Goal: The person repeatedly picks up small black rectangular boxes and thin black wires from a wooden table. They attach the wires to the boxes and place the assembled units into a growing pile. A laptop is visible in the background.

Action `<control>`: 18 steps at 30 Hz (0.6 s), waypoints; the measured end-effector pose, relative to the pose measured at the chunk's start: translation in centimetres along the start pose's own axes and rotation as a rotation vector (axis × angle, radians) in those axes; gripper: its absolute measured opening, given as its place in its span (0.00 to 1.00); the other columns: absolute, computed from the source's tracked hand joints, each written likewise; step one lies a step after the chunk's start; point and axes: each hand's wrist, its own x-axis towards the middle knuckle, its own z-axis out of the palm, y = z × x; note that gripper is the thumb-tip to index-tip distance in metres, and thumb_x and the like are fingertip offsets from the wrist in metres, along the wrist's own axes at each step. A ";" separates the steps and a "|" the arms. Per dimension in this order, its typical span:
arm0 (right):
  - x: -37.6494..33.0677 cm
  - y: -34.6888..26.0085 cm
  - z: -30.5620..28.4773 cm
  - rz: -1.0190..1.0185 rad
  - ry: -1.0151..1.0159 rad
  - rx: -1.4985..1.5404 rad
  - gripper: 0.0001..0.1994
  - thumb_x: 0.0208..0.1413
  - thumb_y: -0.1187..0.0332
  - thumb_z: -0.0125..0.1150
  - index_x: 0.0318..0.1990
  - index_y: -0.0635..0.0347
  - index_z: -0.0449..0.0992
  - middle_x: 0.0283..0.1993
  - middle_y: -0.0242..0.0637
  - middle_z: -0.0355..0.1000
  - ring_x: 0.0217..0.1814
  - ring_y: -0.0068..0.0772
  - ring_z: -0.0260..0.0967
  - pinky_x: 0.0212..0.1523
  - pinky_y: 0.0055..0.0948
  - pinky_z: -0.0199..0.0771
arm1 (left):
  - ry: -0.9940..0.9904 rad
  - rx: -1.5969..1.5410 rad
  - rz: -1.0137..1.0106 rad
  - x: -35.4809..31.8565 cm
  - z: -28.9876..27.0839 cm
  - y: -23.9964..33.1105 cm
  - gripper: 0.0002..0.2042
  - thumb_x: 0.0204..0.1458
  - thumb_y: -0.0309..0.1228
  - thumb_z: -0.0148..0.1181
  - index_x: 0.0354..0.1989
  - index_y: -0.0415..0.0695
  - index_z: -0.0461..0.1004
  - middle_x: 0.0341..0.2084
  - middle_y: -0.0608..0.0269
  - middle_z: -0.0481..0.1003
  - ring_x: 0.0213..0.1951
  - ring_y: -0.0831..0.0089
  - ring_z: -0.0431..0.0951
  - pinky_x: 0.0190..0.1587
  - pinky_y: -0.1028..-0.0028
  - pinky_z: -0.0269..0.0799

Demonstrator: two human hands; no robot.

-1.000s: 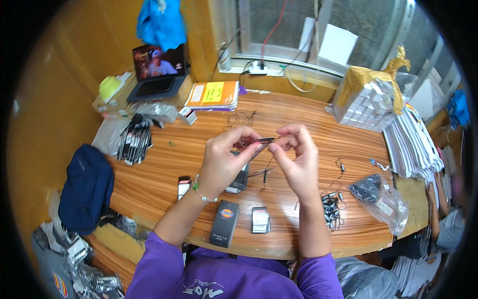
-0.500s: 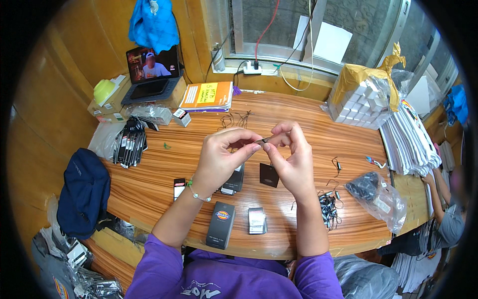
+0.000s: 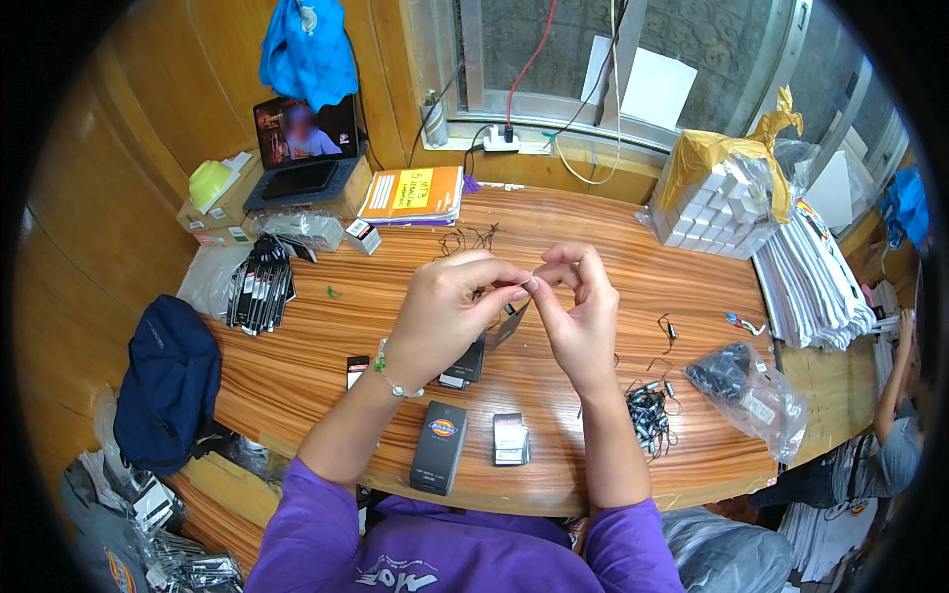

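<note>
My left hand and my right hand meet above the middle of the table, thumbs and forefingers pinched on a thin string. From it a dark hang tag dangles, tilted nearly edge-on. A stack of black tags lies under my left hand, partly hidden by it. Nearer to me stand a tall dark stack of tags and a small stack of white-faced tags. Right of my right forearm lies a tangle of black tag strings, with a single string behind it.
At the back left stands a tablet beside orange notebooks. Bundled tags lie at the left. Back right are a bag of small white boxes and stacked white garments. A clear plastic bag and another person's arm are at the right.
The hang tag has swung from face-on to nearly edge-on and shifted left. My fingertips have come closer together. The other person's arm at the right has lifted.
</note>
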 end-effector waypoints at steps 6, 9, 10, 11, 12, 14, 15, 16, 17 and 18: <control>0.3 0.1 -0.7 0.157 -0.088 0.194 0.12 0.50 0.79 0.55 0.43 0.68 0.69 0.39 0.40 0.73 0.38 0.25 0.72 0.39 0.22 0.70 | 0.062 0.309 0.272 0.6 0.1 -0.3 0.08 0.39 0.23 0.62 0.31 0.42 0.77 0.27 0.62 0.74 0.31 0.70 0.73 0.34 0.74 0.68; 0.8 0.2 -1.3 0.320 -0.177 0.453 0.14 0.52 0.77 0.54 0.47 0.68 0.69 0.42 0.37 0.73 0.41 0.25 0.70 0.43 0.21 0.68 | 0.146 0.502 0.479 0.9 0.1 -0.6 0.10 0.36 0.24 0.61 0.31 0.45 0.78 0.30 0.67 0.73 0.37 0.68 0.70 0.39 0.71 0.66; 1.0 0.4 -1.7 0.388 -0.199 0.544 0.15 0.52 0.76 0.54 0.48 0.68 0.69 0.42 0.36 0.72 0.41 0.24 0.70 0.45 0.21 0.68 | 0.174 0.565 0.549 0.9 0.0 -0.7 0.10 0.35 0.25 0.61 0.30 0.47 0.78 0.31 0.68 0.72 0.39 0.67 0.69 0.41 0.70 0.65; 1.1 0.5 -1.8 0.456 -0.221 0.636 0.15 0.52 0.75 0.54 0.49 0.68 0.68 0.43 0.36 0.72 0.42 0.24 0.69 0.46 0.20 0.68 | 0.162 0.597 0.600 0.9 -0.1 -0.9 0.10 0.35 0.25 0.61 0.30 0.47 0.78 0.31 0.69 0.72 0.40 0.67 0.68 0.41 0.69 0.65; 1.1 0.3 -1.7 0.468 -0.199 0.713 0.12 0.53 0.73 0.55 0.45 0.65 0.70 0.40 0.36 0.73 0.40 0.22 0.69 0.44 0.20 0.68 | 0.151 0.628 0.654 1.1 -0.1 -1.2 0.10 0.35 0.26 0.60 0.30 0.48 0.78 0.32 0.70 0.71 0.41 0.67 0.68 0.42 0.69 0.64; 0.7 1.8 -1.6 0.482 -0.181 0.817 0.08 0.54 0.72 0.54 0.41 0.63 0.70 0.36 0.34 0.72 0.38 0.21 0.69 0.42 0.19 0.68 | 0.146 0.674 0.737 1.2 0.1 -1.3 0.10 0.36 0.29 0.58 0.30 0.51 0.78 0.31 0.72 0.71 0.39 0.70 0.67 0.43 0.68 0.63; 0.7 2.1 -1.5 0.491 -0.171 0.870 0.07 0.54 0.71 0.54 0.39 0.63 0.70 0.34 0.33 0.72 0.38 0.20 0.68 0.42 0.19 0.68 | 0.132 0.701 0.754 1.2 0.2 -1.5 0.09 0.36 0.29 0.58 0.29 0.52 0.78 0.31 0.72 0.71 0.40 0.71 0.68 0.43 0.68 0.63; 0.7 2.2 -1.4 0.515 -0.185 0.890 0.04 0.55 0.71 0.54 0.35 0.60 0.69 0.33 0.31 0.70 0.36 0.18 0.67 0.39 0.18 0.67 | 0.119 0.728 0.771 1.2 0.2 -1.6 0.08 0.37 0.29 0.58 0.29 0.52 0.78 0.32 0.73 0.71 0.41 0.71 0.68 0.44 0.67 0.63; 0.7 2.1 -1.1 0.500 -0.126 0.865 0.04 0.55 0.70 0.53 0.35 0.59 0.69 0.34 0.31 0.70 0.36 0.17 0.66 0.38 0.18 0.67 | 0.106 0.755 0.789 1.2 0.2 -1.7 0.08 0.38 0.29 0.58 0.29 0.52 0.78 0.32 0.73 0.72 0.42 0.72 0.68 0.44 0.67 0.63; 0.7 1.9 -0.8 0.483 -0.068 0.838 0.04 0.56 0.70 0.53 0.36 0.59 0.69 0.35 0.31 0.70 0.35 0.17 0.66 0.38 0.18 0.67 | 0.086 0.742 0.786 1.2 0.3 -1.7 0.07 0.38 0.28 0.57 0.29 0.52 0.78 0.33 0.73 0.72 0.42 0.72 0.69 0.45 0.66 0.62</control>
